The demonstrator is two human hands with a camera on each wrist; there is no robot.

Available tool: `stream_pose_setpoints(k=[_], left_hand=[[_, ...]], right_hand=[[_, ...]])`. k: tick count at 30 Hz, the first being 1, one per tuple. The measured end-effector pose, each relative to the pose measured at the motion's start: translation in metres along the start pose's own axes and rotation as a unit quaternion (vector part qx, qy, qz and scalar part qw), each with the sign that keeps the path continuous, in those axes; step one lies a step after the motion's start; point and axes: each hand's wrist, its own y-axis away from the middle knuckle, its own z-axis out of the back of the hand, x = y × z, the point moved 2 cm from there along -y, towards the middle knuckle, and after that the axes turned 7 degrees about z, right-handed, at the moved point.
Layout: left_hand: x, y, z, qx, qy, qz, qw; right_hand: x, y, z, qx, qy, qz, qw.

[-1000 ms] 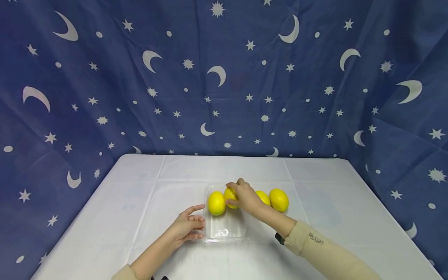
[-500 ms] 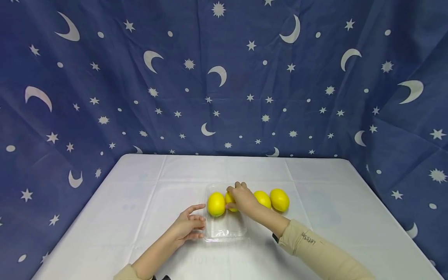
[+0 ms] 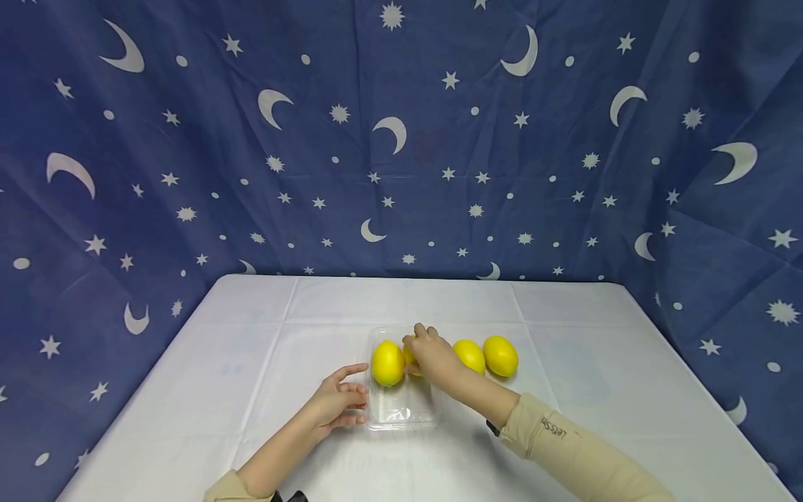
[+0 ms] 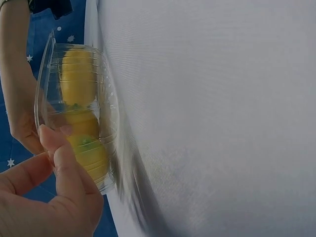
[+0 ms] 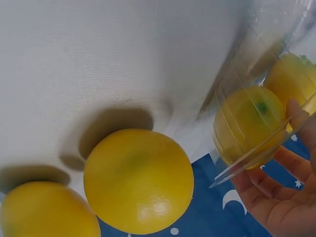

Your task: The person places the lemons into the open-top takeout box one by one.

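Note:
A clear plastic container (image 3: 401, 418) lies on the white table with a yellow lemon (image 3: 387, 363) in its far left part. My right hand (image 3: 433, 359) reaches over the container's far right side and grips a second lemon (image 5: 252, 123) inside it, mostly covering that fruit in the head view. My left hand (image 3: 341, 401) stays at the container's left side, fingers spread and loosely bent, fingertips right at the rim. In the left wrist view its fingers and thumb overlap the container's wall (image 4: 47, 89), and lemons show through the plastic.
Two more lemons sit on the table right of the container: one (image 3: 469, 356) partly behind my right forearm, the other (image 3: 500, 356) just beyond it. A blue curtain (image 3: 401, 181) with moons and stars hangs behind the white table (image 3: 301, 307).
My right hand, with its lemon, has shifted slightly within the container's far right area, and its forearm has moved a little left. My left hand has stayed nearly still.

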Motion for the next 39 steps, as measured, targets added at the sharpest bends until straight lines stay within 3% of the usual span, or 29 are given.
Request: stream_pose_setpoints(k=[11,22,39], left_hand=[[0.002,0.001,-0.001,-0.007,0.002,0.003,1.0000],[0.000,0.001,0.001,0.005,0.004,-0.003,1.0000],[0.000,0.003,-0.001,-0.001,0.002,-0.004,1.0000]], right_hand=[[-0.004,0.003,0.003,-0.010,-0.100,-0.037,0.994],[-0.012,0.014,0.019,-0.059,-0.189,-0.091,0.976],[-0.038,0.044,0.033,-0.091,-0.207,-0.154,0.962]])
